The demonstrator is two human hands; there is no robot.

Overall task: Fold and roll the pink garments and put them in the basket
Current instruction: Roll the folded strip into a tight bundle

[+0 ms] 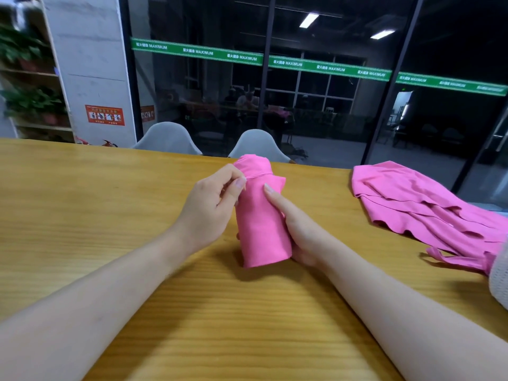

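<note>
A pink garment rolled into a tight cylinder (261,226) is held just above the wooden table (110,215) at its middle, its far end pointing away from me. My left hand (211,204) pinches a folded edge of the roll near its far end with thumb and fingers. My right hand (297,229) cups the roll's right side and underside, with the index finger laid straight along the cloth. A pile of loose pink garments (420,204) lies spread on the table at the right. No basket is clearly in view.
Two grey chairs (258,145) stand behind the table's far edge, in front of a dark glass wall. A pale knitted thing (499,279) shows at the right edge beside the pink pile. A shelf with plants is at the far left.
</note>
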